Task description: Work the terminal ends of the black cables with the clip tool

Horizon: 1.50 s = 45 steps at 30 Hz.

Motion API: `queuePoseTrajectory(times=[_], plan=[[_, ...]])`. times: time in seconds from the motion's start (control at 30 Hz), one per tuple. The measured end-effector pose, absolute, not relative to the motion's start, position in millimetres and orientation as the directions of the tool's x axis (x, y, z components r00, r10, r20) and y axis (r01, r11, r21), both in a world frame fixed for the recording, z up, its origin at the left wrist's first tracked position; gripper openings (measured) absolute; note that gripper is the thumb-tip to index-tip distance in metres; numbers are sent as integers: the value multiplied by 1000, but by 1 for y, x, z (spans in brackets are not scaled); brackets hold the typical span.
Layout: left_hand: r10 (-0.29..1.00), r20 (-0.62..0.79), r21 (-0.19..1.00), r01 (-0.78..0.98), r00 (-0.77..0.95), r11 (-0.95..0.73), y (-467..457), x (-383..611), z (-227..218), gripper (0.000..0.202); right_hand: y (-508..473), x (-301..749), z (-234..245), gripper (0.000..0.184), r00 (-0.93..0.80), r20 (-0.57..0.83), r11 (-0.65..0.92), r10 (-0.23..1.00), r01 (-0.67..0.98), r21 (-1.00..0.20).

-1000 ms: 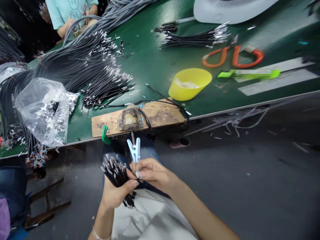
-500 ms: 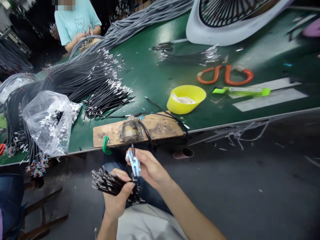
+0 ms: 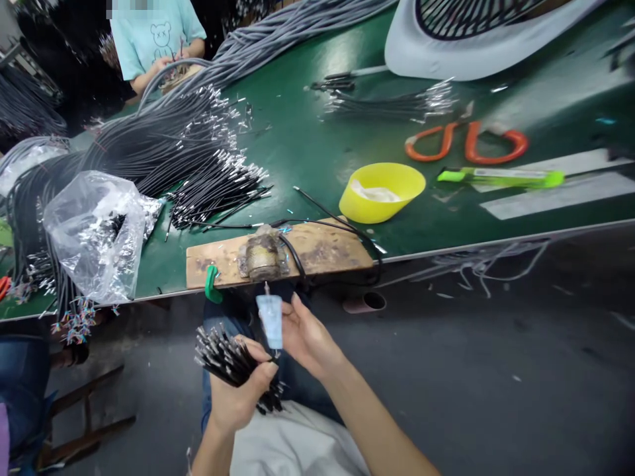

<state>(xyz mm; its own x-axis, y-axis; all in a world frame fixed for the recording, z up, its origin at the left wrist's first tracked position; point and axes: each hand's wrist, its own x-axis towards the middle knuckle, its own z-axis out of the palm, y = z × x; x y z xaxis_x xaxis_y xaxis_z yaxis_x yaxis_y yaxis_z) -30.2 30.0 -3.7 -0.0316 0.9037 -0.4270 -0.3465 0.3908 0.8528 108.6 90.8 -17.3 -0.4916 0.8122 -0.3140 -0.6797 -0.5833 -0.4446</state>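
My left hand [image 3: 243, 390] is closed round a thick bundle of short black cables [image 3: 223, 357], whose silvery ends point up and left. From the thumb side of that fist a thin dark piece runs up to a light-blue plastic clip [image 3: 270, 320]. A narrow pointed tip [image 3: 266, 288] sticks out above the clip. My right hand [image 3: 310, 337] is at the clip's right side; its fingers pass partly behind it, and the thumb stands raised apart from it. Just beyond, a rounded metal block [image 3: 262, 256] sits on a wooden board [image 3: 327, 250] at the table edge.
On the green table [image 3: 292, 149] lie piles of black cables [image 3: 218, 192], a plastic bag [image 3: 94, 238], a yellow cup [image 3: 381, 193], orange-handled scissors [image 3: 496, 149] and a green cutter [image 3: 516, 177]. A green clamp [image 3: 212, 284] grips the board. A co-worker [image 3: 159, 39] sits at the far left.
The clip has turned so that its broad flat face shows, where its narrow jaws showed before. My right thumb has come off it. The left hand has shifted slightly right with the cables.
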Motion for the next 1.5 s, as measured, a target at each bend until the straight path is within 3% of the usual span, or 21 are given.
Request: queuePoseTrajectory(times=[0.1,0.23,0.4,0.5,0.6,0.73,0.93,1.0,1.13,1.3,1.37,1.5], plan=[[911,-412,863,-320,1,390,22,-24,-3,20,78,117,-29,37,-419,-318,-523,851,-620,-584],[922,-357,890,-355,-148,287,6,-8,-9,21,54,124,-37,33,-359,-236,-392,903,-460,-797],[904,-401,891,-292,-145,349,-6,-3,-13,21,46,123,-22,13,-225,55,3,973,-224,-975],[900,-421,889,-248,-115,384,-8,-5,-9,28,54,122,-7,10,-272,203,183,941,-97,-978],[914,-396,906,-197,-88,374,-8,-5,-5,36,63,124,4,13,-338,261,262,904,-43,-964],[920,-391,909,-173,-39,379,-8,-2,-4,25,63,126,6,25,-391,302,323,869,-13,-946],[875,-442,874,-313,-198,371,-7,7,-9,25,47,113,-4,21,-126,490,505,863,182,-843],[847,-477,846,-386,-236,369,-6,9,-9,28,44,111,-6,20,-83,444,452,892,146,-880],[839,-493,826,-426,-231,369,-1,10,-6,32,42,113,-12,20,-187,123,98,975,-134,-986],[830,-539,776,-466,-141,425,2,9,2,37,41,113,-29,26,-403,-103,-282,910,-416,-865],[811,-577,736,-493,-96,465,1,7,3,39,44,115,-30,28,-423,-122,-317,898,-430,-845],[780,-626,672,-517,-14,530,0,2,-2,35,52,123,-20,21,-362,-50,-196,931,-380,-904]])
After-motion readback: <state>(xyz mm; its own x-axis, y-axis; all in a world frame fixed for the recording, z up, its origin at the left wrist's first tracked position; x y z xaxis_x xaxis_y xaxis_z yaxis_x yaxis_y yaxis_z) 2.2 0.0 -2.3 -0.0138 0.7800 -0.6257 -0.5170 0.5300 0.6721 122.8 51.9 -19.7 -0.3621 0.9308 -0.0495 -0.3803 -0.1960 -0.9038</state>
